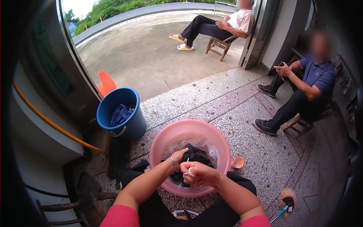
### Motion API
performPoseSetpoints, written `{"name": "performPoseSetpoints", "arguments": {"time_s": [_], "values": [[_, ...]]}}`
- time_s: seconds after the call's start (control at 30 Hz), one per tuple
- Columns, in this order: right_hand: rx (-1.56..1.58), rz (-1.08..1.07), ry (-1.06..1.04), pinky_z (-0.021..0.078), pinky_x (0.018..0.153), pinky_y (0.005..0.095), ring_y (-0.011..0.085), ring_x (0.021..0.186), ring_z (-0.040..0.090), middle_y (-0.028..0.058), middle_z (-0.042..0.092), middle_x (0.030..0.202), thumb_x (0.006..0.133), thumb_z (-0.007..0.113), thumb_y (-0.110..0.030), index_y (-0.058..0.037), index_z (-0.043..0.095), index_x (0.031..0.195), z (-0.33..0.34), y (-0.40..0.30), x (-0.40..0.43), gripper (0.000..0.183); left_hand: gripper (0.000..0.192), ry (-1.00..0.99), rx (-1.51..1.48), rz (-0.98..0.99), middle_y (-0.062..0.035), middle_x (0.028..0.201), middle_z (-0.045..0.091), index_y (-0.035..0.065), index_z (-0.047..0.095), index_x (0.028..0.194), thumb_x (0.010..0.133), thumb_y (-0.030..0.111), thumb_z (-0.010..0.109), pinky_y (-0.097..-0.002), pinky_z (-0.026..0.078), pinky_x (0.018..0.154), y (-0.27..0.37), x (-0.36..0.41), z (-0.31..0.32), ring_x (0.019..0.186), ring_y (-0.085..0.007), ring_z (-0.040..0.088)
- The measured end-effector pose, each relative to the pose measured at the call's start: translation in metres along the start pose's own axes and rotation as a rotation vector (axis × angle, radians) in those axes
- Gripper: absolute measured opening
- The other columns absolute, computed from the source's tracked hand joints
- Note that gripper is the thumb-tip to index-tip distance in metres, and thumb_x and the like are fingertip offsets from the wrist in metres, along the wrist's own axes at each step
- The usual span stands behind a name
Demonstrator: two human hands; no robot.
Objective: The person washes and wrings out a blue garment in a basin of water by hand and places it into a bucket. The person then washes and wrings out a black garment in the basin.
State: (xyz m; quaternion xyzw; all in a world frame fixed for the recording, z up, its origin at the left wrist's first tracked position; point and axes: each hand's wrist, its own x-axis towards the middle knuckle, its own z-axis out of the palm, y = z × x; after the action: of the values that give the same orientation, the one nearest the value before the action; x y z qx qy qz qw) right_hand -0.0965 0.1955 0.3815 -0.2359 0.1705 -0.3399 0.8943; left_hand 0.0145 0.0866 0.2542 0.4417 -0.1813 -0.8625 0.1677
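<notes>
A pink plastic basin (224, 142) of cloudy, sudsy water stands on the floor between my knees. In it lies a wet black garment (197, 154), partly under water and partly hidden by my hands. My left hand (178, 158), with a silver bangle at the wrist, grips the garment's upper edge. My right hand (200, 173) is closed in a fist above the basin's near half. A white cord (191, 171) is wrapped around its fingers, and a short end of cord shows near the garment.
A blue bucket (136, 119) holds dark blue cloth (122, 115). An orange cup (237, 163) stands right of the basin, a broom (287, 200) lower right. A seated person (317, 73) is at right; another person (244, 22) sits outside. A wooden chair (59, 207) is lower left.
</notes>
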Motion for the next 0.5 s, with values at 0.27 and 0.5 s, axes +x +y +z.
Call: {"name": "performPoseSetpoints", "arguments": {"time_s": [0.27,0.5], "values": [[-0.07,0.121,0.04,0.0168,0.039,0.022,0.0046,0.044,0.024,-0.0061,0.03,0.055,0.075,0.044,-0.005,-0.0105,0.036,0.072,0.008,0.009,-0.022,0.011,0.041,0.069,-0.238,0.042,-0.0132,0.086,0.066,0.0056,0.061,0.094,0.096,0.034,0.03,-0.0444,0.052,0.074,0.046,0.022,-0.031,0.076,-0.0289,0.065],[-0.229,0.244,0.11,0.0174,0.041,0.0215,0.005,0.046,0.024,-0.0049,0.03,0.056,0.071,0.043,-0.003,-0.0096,0.036,0.074,0.029,0.006,-0.026,0.01,0.046,0.059,-0.468,0.07,-0.0142,0.073,0.063,0.0046,0.059,0.083,0.095,0.037,0.027,-0.0466,0.052,0.065,0.059,0.035,-0.054,0.064,-0.0322,0.061]]}}
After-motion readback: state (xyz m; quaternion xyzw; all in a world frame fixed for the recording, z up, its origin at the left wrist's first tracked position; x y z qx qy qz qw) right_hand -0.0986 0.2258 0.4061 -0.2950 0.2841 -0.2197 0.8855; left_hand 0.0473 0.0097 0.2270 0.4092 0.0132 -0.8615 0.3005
